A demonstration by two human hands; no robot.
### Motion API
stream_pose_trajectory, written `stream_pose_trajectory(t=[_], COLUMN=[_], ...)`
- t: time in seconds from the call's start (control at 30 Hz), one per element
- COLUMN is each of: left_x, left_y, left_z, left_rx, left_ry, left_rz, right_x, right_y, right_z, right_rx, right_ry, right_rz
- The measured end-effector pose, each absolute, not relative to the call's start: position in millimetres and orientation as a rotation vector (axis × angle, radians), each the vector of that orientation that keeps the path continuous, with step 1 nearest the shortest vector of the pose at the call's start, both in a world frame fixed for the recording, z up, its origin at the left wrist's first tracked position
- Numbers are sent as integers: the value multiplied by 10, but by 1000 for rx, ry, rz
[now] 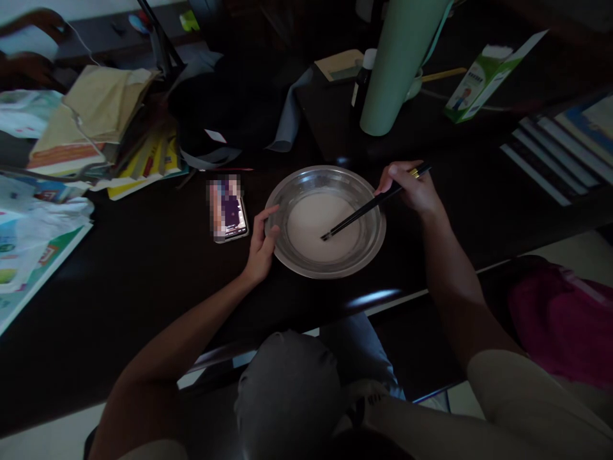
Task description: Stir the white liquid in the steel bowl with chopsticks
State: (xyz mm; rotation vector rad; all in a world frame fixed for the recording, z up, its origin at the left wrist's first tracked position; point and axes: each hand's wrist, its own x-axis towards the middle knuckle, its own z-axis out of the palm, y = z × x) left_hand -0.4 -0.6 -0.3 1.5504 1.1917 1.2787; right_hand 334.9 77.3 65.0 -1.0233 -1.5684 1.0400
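A round metal basin (330, 273) stands on the dark table, with a cloudy whitish liquid (311, 220) in its bottom. My left hand (261, 252) grips the basin's left rim, thumb and fingers on the edge. Black chopsticks with a gold band (364, 209) are held in my right hand (417, 191) above the basin's right rim. They slant down to the left, held close together, and their tips dip into the liquid near the middle.
Left of the basin lies a lit phone (234, 211). A tall green bottle (400, 70), a small dark bottle (363, 83) and a green-white carton (474, 83) stand behind. Books (550, 156) are at right, papers (100, 102) at left. Another person's hands (36, 67) show top left.
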Motion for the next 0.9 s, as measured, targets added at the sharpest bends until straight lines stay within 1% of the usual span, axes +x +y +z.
stream_pose_trajectory(t=[0.13,0.33,0.53,0.73,0.9], left_x=[-2,-3,-3,-6,-3], left_y=[-8,-10,-6,-2,-7], left_z=[1,-6,-6,-8,-2], left_rx=[1548,1536,1551,1545,1528], left_ry=[1183,1183,1187,1195,1202], left_rz=[1266,1265,1271,1281,1281], right_x=[3318,3359,3327,3368,3349], right_y=[764,796,781,806,777], right_z=[658,640,643,629,624], right_rx=[-1023,-1079,-1041,-1031,-1007], right_ry=[-1650,-1511,-1635,-1495,-1624], right_rz=[1074,979,1086,984,1095])
